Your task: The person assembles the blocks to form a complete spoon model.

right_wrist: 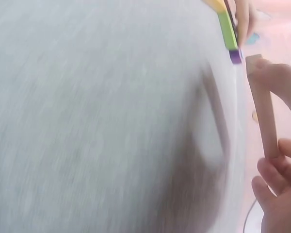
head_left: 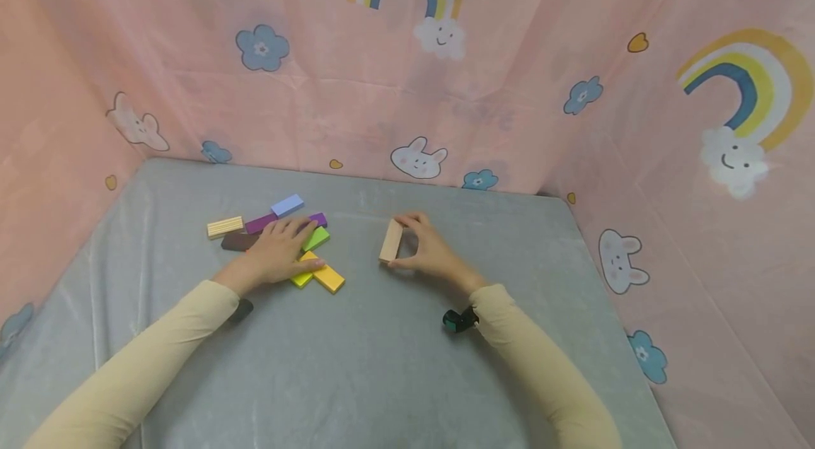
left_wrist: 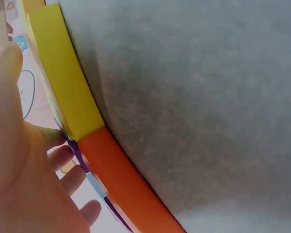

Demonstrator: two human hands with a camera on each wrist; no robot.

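My right hand (head_left: 436, 251) pinches a plain wooden block (head_left: 391, 242) by its two ends, thumb at the near end and fingers at the far one. In the right wrist view the same block (right_wrist: 264, 111) appears above its shadow. Spread over a group of coloured blocks, my left hand (head_left: 276, 251) has its fingers extended across them. Around it show a light green block (head_left: 316, 239), an amber block (head_left: 330, 279), a yellow block (head_left: 302, 280) and a purple block (head_left: 261, 224). An orange block (left_wrist: 128, 179) is mostly hidden under that hand in the head view.
Behind the left hand lies a blue block (head_left: 288, 206). Left of it are a dark brown block (head_left: 238, 242) and natural wood blocks (head_left: 225, 227) set side by side. A grey cloth (head_left: 382, 364) covers the table, and a pink printed curtain (head_left: 318, 109) encloses its back and sides.
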